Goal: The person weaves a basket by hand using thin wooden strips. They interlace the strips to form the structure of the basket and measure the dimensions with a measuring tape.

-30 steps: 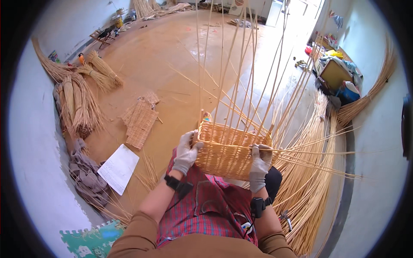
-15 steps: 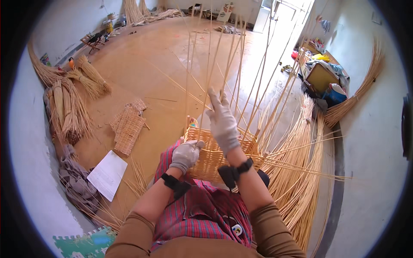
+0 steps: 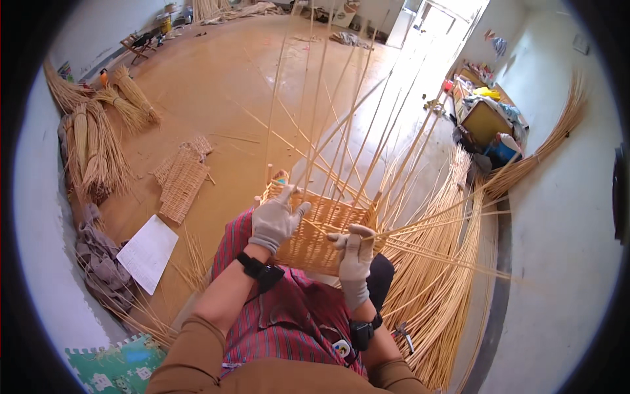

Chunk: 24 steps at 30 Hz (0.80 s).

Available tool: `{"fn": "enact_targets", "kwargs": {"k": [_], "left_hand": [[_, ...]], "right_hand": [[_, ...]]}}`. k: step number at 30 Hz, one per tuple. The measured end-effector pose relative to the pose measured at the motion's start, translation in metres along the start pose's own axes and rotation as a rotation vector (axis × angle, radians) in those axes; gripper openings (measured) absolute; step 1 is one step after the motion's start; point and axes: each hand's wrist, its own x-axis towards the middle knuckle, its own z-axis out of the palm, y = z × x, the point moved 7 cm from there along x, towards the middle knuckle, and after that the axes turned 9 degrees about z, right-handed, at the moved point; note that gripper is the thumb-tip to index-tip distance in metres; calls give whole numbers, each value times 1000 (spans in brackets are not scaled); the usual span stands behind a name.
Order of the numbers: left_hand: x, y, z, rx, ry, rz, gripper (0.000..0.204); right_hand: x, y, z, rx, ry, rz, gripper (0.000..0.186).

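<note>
A half-woven wicker basket [image 3: 308, 248] rests on my lap over a red striped apron [image 3: 289, 315]. Tall upright rods [image 3: 278, 98] rise from its far rim. My left hand [image 3: 272, 222], in a pale work glove, grips the basket's upper left edge, thumb on the near wall. At the near right corner, my gloved right hand [image 3: 355, 262] has its fingers closed around a thin wicker rod [image 3: 321, 230] running across the basket's front. Other long rods [image 3: 433, 226] stick out to the right beyond that hand.
Large bundles of loose rods [image 3: 433, 295] lie to my right, along the wall. Two woven panels [image 3: 184, 187] and a white sheet [image 3: 147, 253] are on the floor at left. More tied bundles [image 3: 98, 154] lean by the left wall. A cluttered box [image 3: 485, 125] stands far right.
My right hand has come down from among the upright rods to the basket's near right corner and taken hold of a rod. My left hand has shifted slightly left and up with the basket.
</note>
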Motion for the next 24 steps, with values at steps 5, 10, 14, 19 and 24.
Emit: {"fn": "enact_targets", "kwargs": {"k": [5,10,14,19,24], "left_hand": [[-19,18,-24,-666,497,314,40],[4,47,68,-436,-155,213,27],[-13,25,97,-569,6,104,32],[-10,45,69,-747,-144,-22,26],[-8,62,36,-942,-129,-42,30]], "right_hand": [[5,-9,-73,-29,232,157,13],[11,-20,-73,-117,290,84,14],[79,-112,47,-821,-21,-555,46],[63,-73,-42,-245,100,-348,38],[18,-19,-106,-76,174,25,23]]}}
